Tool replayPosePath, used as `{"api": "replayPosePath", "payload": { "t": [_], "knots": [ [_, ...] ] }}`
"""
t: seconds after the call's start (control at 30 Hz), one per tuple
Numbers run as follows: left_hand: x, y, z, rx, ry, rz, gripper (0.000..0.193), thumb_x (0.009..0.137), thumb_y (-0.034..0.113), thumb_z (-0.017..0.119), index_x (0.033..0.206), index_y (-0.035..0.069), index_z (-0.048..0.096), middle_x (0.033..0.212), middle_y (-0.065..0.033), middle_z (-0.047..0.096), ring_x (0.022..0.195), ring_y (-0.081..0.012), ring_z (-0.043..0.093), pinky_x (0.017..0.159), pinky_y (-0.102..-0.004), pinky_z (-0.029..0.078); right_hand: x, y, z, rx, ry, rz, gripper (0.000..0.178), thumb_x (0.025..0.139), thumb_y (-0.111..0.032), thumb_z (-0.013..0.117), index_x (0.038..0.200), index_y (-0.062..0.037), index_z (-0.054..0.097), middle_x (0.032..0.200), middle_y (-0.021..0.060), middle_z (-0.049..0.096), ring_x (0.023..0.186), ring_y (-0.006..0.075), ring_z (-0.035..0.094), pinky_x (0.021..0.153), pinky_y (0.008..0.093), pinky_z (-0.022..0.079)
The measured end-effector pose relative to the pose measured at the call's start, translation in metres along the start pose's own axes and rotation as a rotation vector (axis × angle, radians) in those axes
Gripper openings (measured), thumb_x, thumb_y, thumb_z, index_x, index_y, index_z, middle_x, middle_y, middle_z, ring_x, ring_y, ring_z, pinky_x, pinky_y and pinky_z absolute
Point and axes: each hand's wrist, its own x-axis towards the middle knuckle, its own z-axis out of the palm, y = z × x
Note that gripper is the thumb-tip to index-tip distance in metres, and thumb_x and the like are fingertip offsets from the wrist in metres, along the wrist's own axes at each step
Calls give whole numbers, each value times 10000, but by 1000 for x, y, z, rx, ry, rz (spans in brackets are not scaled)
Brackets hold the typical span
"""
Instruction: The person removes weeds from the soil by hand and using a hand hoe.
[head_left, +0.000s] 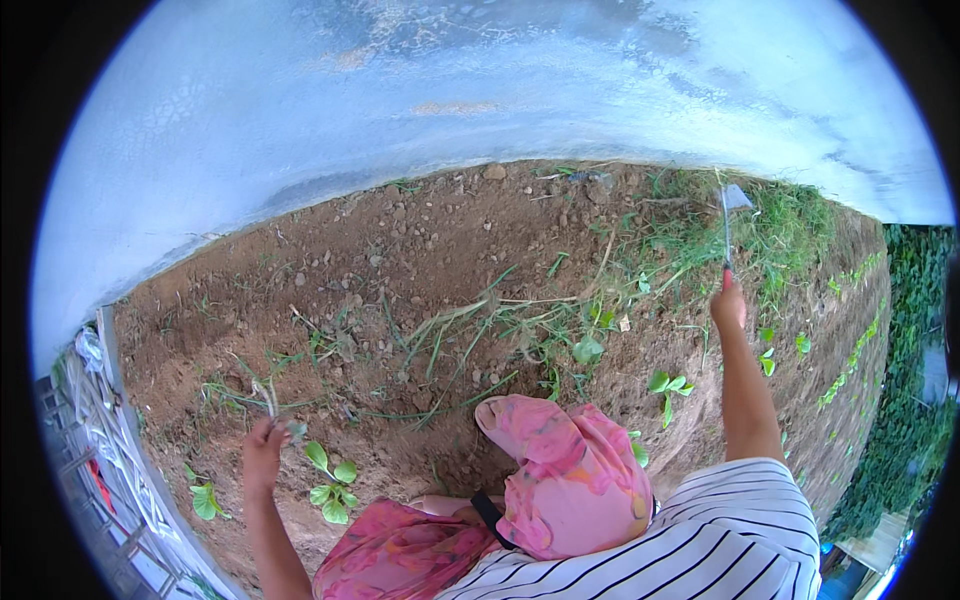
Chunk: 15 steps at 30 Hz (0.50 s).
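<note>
Red-handled hand tool [728, 240] is out at far right of the bed, head in the green grass patch [795, 225] near the foot of the pale wall [500, 85]. Long axis runs straight away from the person, roughly square to the wall, far end leaning slightly left. Grip end points back at the person, working end at the wall. Flat pale blade [739, 198] sits on the right side of the shaft tip; can't tell if it touches soil. Right hand [729, 305] has fingers clamped on the red handle, arm stretched nearly straight. Left hand [263, 452] is well apart, low on the left side, fingers together on the base of a weed clump [267, 398]. Clump's pale stems point away from the person, tilted a bit left; thin green blades splay sideways. Just right of that hand: broad-leaved seedling [332, 484], rooted in the brown soil [420, 225]. Another leafy seedling [668, 392] stands between the knee and the right forearm. Long loose grass stalks [480, 320] lie across mid-bed, between the hands. Person is low, pink patterned cloth [575, 480] over the knee, striped shirt [700, 540] at lower right.
</note>
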Motion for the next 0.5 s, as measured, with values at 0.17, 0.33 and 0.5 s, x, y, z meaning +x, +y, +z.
{"api": "replayPosePath", "payload": {
  "t": [0.17,0.33,0.5],
  "knots": [
    [1,44,30,-200,-89,107,163,881,124,535,952,-9,597,811,-30,607,758,-118,565,740,-264,452,-16,-139,34,-339,-185,-490,455,815,-265,507,1182,-11,420,955,204,607,857,385,613,723,461,497],
    [-20,25,12,-280,20,66,172,890,163,545,961,19,605,813,-36,605,760,-126,570,733,-266,456,-237,-249,13,319,-265,-497,384,798,-167,495,1019,84,304,815,286,591,723,422,621,655,483,509],
    [-31,11,14,-425,84,12,169,889,177,548,952,32,607,808,-27,602,752,-124,566,728,-264,457,-306,-277,-40,313,-668,-1010,301,791,-140,501,1004,34,378,799,252,608,754,395,621,666,468,499]
  ]
}}
